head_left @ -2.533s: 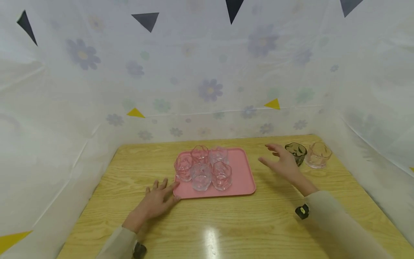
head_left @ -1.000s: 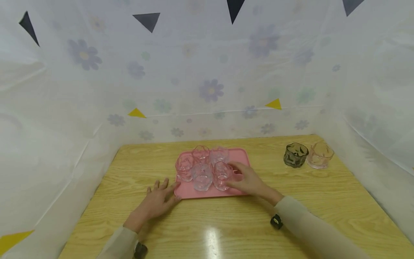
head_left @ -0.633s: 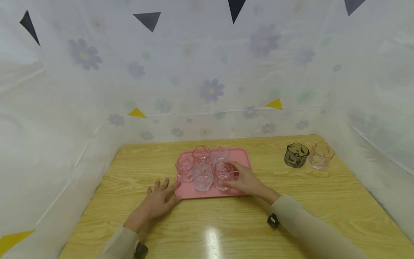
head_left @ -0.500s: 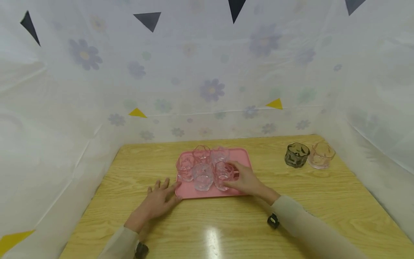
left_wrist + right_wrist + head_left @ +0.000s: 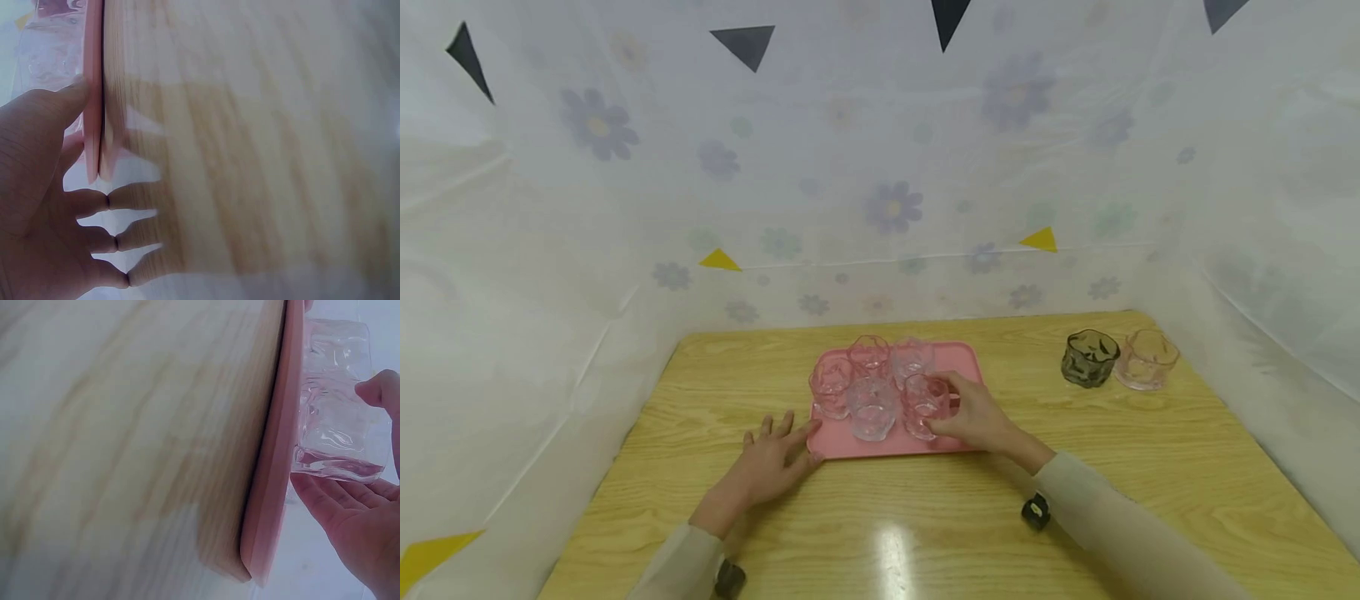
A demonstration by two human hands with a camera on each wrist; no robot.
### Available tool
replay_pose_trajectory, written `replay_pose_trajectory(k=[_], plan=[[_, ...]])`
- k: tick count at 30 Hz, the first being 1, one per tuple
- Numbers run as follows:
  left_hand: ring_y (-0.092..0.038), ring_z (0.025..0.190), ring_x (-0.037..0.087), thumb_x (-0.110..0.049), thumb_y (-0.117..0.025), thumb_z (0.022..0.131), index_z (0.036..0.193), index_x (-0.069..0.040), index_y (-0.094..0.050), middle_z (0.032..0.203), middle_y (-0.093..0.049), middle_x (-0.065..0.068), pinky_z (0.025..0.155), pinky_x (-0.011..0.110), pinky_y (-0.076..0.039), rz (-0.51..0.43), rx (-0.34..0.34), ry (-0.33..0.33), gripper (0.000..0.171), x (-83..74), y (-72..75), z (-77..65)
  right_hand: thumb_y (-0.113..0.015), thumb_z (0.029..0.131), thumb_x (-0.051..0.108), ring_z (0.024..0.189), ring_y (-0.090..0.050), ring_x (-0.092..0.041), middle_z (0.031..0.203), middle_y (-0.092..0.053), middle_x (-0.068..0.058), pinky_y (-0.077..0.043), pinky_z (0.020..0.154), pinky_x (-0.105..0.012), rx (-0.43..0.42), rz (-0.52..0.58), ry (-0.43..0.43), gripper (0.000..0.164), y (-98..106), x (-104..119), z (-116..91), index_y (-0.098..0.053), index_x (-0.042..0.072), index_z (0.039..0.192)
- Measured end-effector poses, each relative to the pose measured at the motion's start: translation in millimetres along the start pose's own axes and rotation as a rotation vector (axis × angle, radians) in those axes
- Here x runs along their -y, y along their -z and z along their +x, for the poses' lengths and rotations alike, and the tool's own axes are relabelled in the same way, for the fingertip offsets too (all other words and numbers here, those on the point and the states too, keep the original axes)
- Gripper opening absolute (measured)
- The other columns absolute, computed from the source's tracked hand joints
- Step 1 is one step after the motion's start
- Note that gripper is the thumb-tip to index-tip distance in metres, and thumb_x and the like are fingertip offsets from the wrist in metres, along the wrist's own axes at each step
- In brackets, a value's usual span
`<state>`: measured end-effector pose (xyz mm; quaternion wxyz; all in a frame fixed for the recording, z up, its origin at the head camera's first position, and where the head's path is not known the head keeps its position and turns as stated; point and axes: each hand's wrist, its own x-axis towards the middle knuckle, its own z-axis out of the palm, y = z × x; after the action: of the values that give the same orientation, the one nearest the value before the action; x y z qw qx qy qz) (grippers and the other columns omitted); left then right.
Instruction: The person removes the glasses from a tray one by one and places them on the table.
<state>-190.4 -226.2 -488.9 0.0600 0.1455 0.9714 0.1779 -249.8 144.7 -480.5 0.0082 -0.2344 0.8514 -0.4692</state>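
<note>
A pink tray (image 5: 951, 358) bears several wavy-rimmed glass cups, some pink-tinted, some colourless. My right hand (image 5: 976, 414) grips the pink-tinted glass cup (image 5: 924, 408) at the front right of the group, thumb on its near side and fingers round its far side. In the right wrist view that cup (image 5: 340, 434) stands upright, its base close at the tray. A colourless glass cup (image 5: 872, 410) is just left of it. My left hand (image 5: 771, 461) lies with spread fingers at the tray's front left corner; in the left wrist view the thumb touches the tray's edge (image 5: 94, 81).
A dark smoky glass cup (image 5: 1088, 360) and a pale pink glass cup (image 5: 1146, 362) stand side by side at the back right of the wooden table (image 5: 887, 508). White flower-patterned sheeting (image 5: 820, 167) closes off the back and both sides.
My right hand has come left from beside the dark cup, taken hold of the front right pink-tinted cup and shifted it slightly right. My left hand has stayed at the tray corner.
</note>
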Motion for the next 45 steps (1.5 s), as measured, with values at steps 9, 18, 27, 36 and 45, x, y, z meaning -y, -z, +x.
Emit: replay_pose_trajectory(k=[9, 18, 27, 36, 45], plan=[[-0.02, 0.15, 0.069, -0.056, -0.052, 0.106, 0.162, -0.023, -0.045, 0.167, -0.031, 0.032, 0.112, 0.09, -0.015, -0.004, 0.004, 0.003, 0.065, -0.2, -1.0, -1.3, -0.088, 0.083, 0.008, 0.119, -0.069, -0.043, 0.135, -0.066, -0.025, -0.062, 0.098, -0.044, -0.089, 0.062, -0.003, 0.072, 28.1, -5.0, 0.2, -0.054, 0.004, 0.146], [-0.02, 0.15, 0.069, -0.056, -0.053, 0.106, 0.162, -0.023, -0.045, 0.167, -0.031, 0.032, 0.113, 0.089, -0.014, -0.006, 0.004, 0.002, 0.064, 0.7, -0.4, -1.0, -0.084, 0.09, 0.019, 0.125, -0.067, -0.043, 0.14, -0.062, -0.025, -0.062, 0.092, -0.028, -0.203, 0.011, -0.112, 0.073, 68.1, -28.3, -6.1, -0.049, 0.002, 0.152], [-0.02, 0.149, 0.069, -0.056, -0.053, 0.106, 0.161, -0.023, -0.046, 0.166, -0.031, 0.032, 0.113, 0.089, -0.015, -0.007, 0.002, -0.006, 0.064, 2.2, 1.0, -0.5, -0.08, 0.095, 0.035, 0.13, -0.061, -0.042, 0.144, -0.058, -0.026, -0.059, 0.098, -0.035, -0.268, -0.062, -0.175, 0.079, 101.8, -49.8, -16.5, -0.044, 0.001, 0.156], [-0.019, 0.15, 0.069, -0.055, -0.053, 0.107, 0.162, -0.023, -0.045, 0.167, -0.03, 0.032, 0.113, 0.089, -0.014, -0.006, 0.012, -0.002, 0.065, 0.4, 2.1, -1.1, -0.078, 0.097, 0.035, 0.133, -0.055, -0.041, 0.145, -0.056, -0.028, -0.055, 0.101, -0.042, -0.305, -0.116, -0.206, 0.078, 117.3, -66.9, -23.2, -0.043, -0.001, 0.156], [-0.019, 0.15, 0.069, -0.055, -0.052, 0.107, 0.162, -0.023, -0.044, 0.167, -0.03, 0.032, 0.113, 0.089, -0.015, 0.0, 0.013, -0.004, 0.064, -0.6, 1.9, -0.1, -0.077, 0.097, 0.034, 0.126, -0.058, -0.046, 0.144, -0.056, -0.033, -0.053, 0.1, -0.06, -0.324, -0.154, -0.237, 0.079, 124.7, -67.6, -26.9, -0.041, -0.005, 0.156]])
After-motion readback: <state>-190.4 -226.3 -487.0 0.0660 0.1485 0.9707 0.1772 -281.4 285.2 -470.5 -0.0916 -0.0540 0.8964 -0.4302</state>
